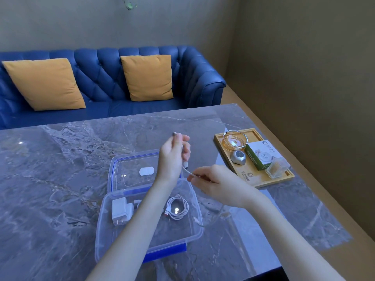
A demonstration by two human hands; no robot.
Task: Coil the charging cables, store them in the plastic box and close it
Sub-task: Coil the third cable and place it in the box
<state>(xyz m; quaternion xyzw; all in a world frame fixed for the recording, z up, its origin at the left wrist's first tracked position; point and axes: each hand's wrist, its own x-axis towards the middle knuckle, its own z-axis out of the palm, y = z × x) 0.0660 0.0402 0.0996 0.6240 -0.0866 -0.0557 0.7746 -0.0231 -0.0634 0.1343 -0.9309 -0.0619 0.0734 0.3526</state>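
A clear plastic box (pixel 194 226) with blue clips stands open on the marble table. Inside it lie a coiled white cable (pixel 179 207) and a white charger plug (pixel 121 209). Its clear lid (pixel 129 169) lies flat just behind it. Raised above the box, my left hand (pixel 172 157) grips one end of a second white cable (pixel 187 170), its plug tip sticking out above the fingers. My right hand (pixel 213 181) pinches the same cable a little lower, to the right. The rest of that cable hangs down past the box's right wall.
A wooden tray (pixel 257 179) at the right holds a glass ashtray (pixel 235 141), a small silver object (pixel 238 156), a green-and-white carton (pixel 261 155) and a clear toothpick box (pixel 277 167). A blue sofa with yellow cushions stands behind the table. The table's right edge runs close to the tray.
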